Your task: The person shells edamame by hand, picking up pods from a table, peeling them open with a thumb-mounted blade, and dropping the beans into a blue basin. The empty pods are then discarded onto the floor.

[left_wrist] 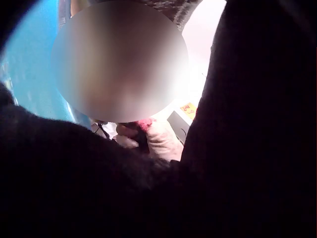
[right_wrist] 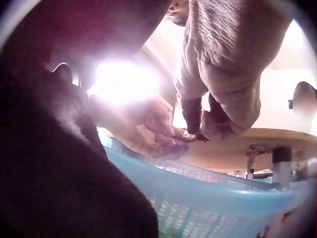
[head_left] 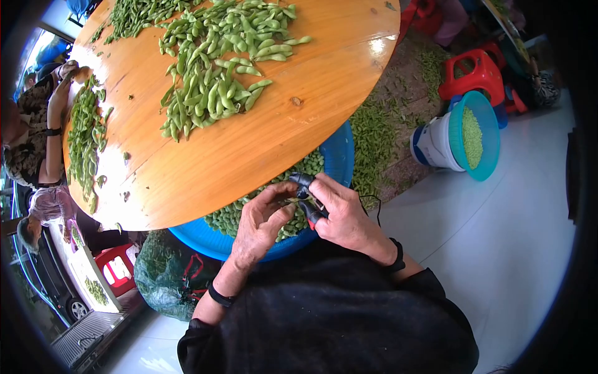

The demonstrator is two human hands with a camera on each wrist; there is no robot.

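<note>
Left hand (head_left: pixel 254 223) pinches what seems a pod; right hand (head_left: pixel 349 218) curled narrowly, contents unclear. Both over blue basin (head_left: pixel 339 156), presumably to catch drops. Beyond, at 11 o'clock, pods (head_left: pixel 215 93) heaped on desk (head_left: pixel 249 156), apparently for reach.

Green pods (head_left: pixel 215 93) — plump, loose heap, lying on the round table (head_left: pixel 249 156), mid-top. More pods (head_left: pixel 84 146) in a long strip at the table's left side, another bunch at its far edge. Shelled beans (head_left: pixel 227 219) — small, pale green, piled just below the table's near edge. Single pod (right_wrist: pixel 186 135) near that edge, mostly hidden by fingers.
</note>
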